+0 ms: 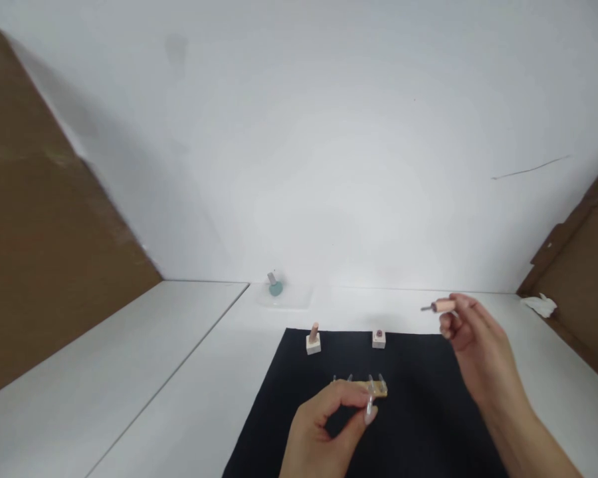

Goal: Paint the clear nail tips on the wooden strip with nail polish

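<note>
My left hand pinches a clear false nail between thumb and forefinger, over the black mat. Just behind it is a small wooden stand with several clear nail tips upright on it, partly hidden by the hand. My right hand, raised at the right, grips the pink cap of a nail polish brush, its dark bristles pointing left. An uncapped nail polish bottle stands at the mat's far edge. To its left is a closed polish bottle with a pinkish cap.
At the back, a teal bottle with a grey cap leans on a clear tray. A crumpled white tissue lies at the far right. Brown cardboard panels flank the white table, with a white wall behind.
</note>
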Available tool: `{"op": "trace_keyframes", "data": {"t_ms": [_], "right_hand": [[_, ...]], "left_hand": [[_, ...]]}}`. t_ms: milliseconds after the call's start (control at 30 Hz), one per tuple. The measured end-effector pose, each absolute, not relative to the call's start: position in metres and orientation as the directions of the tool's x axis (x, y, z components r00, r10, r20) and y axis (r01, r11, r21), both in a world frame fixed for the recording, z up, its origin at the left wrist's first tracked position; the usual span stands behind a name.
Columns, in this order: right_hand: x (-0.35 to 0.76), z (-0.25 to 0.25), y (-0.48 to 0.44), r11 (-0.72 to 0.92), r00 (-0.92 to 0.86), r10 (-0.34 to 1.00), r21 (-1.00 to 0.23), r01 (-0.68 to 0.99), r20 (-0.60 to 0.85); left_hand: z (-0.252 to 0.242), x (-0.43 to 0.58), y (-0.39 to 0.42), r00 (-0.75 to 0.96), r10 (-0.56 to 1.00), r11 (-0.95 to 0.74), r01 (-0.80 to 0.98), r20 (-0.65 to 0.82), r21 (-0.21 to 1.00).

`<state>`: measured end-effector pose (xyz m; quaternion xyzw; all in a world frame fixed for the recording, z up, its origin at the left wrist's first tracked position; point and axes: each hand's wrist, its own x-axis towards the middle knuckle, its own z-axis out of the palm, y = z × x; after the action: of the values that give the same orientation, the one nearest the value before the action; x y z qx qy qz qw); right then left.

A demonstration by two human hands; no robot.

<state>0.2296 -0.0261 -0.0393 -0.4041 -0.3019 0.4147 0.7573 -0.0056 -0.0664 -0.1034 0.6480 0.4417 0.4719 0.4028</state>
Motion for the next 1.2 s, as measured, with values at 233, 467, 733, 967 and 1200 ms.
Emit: {"op": "trace_keyframes", "data": {"t_ms": [233,467,733,967,1200], "right_hand": [[0.19,-0.089,-0.054,0.201,0.398,0.915,-0.928,-0.315,0.063],[0.18,-0.101,-0.066,0.388,0.331,0.874,-0.921,-0.032,0.357],[0.183,-0.015,-0.036,0.625,0.548,0.639,-0.78,0.04,0.54],[0.186,0.004,-0.025,0.655,0.553,0.612,-0.754,0.048,0.566],[0.212,-0.008,-0.021,0.645,0.388,0.673,-0.756,0.107,0.629]], "left_hand": [[-0.119,0.001,-0.053,0.263,0.933,-0.271,0.065,0.245,0.96],[-0.107,0.0,-0.04,0.302,0.907,-0.319,0.042,0.292,0.947],[-0.046,0.026,-0.005,0.115,0.945,-0.312,0.026,0.307,0.95],[-0.016,0.044,0.012,0.18,0.917,-0.354,-0.04,0.355,0.934],[-0.022,0.04,0.016,0.202,0.937,-0.299,0.042,0.285,0.953]]}}
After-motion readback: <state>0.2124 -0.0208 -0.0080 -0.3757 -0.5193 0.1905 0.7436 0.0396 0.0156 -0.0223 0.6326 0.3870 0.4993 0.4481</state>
